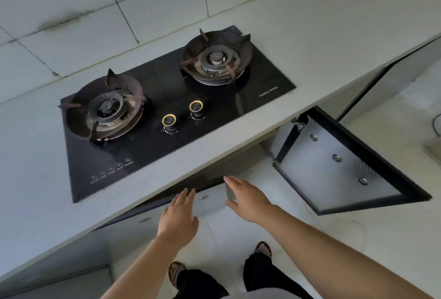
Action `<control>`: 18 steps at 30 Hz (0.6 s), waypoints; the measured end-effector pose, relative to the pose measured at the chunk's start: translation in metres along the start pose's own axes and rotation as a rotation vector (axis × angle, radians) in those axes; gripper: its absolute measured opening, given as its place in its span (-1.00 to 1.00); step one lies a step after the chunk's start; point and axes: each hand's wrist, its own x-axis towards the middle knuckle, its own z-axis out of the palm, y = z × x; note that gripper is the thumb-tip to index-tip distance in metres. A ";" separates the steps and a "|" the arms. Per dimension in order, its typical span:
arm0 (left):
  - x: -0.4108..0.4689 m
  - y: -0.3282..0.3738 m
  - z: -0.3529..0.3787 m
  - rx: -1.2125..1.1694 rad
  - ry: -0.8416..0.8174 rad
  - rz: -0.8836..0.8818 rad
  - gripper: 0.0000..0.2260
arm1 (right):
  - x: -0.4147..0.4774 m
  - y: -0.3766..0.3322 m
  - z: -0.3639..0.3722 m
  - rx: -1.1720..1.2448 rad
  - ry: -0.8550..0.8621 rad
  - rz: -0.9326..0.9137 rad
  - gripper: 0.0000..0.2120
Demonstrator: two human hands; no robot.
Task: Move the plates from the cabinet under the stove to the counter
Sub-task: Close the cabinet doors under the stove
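While reaching below the stove [176, 107], spread flat and gripping nothing: left hand [177, 217], right hand [248, 199]. Right of stove, cabinet door [338, 162] swung open. Under stove, plates out of view; position untellable.

The counter [238, 153] overhangs and hides the inside of the cabinet [207, 180]. White labels [111, 170] on the near left corner of the stove [155, 146] are too small to read. The left forearm [143, 265] and right forearm [334, 251] are cut off at the bottom edge.
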 end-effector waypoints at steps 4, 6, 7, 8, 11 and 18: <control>0.022 0.068 -0.016 -0.035 0.030 0.123 -0.45 | -0.053 0.064 -0.042 0.073 0.120 0.118 -0.48; 0.035 0.104 -0.025 -0.041 0.014 0.214 -0.48 | -0.079 0.101 -0.062 0.093 0.205 0.222 -0.52; 0.040 0.122 -0.029 -0.034 0.007 0.260 -0.49 | -0.093 0.119 -0.071 0.106 0.248 0.281 -0.54; 0.046 0.140 -0.033 -0.023 0.000 0.304 -0.50 | -0.105 0.136 -0.079 0.119 0.293 0.337 -0.55; 0.063 0.187 -0.040 0.017 -0.010 0.445 -0.53 | -0.134 0.181 -0.100 0.170 0.411 0.485 -0.57; 0.110 0.273 -0.044 0.112 -0.058 0.717 -0.54 | -0.152 0.236 -0.125 0.247 0.632 0.722 -0.60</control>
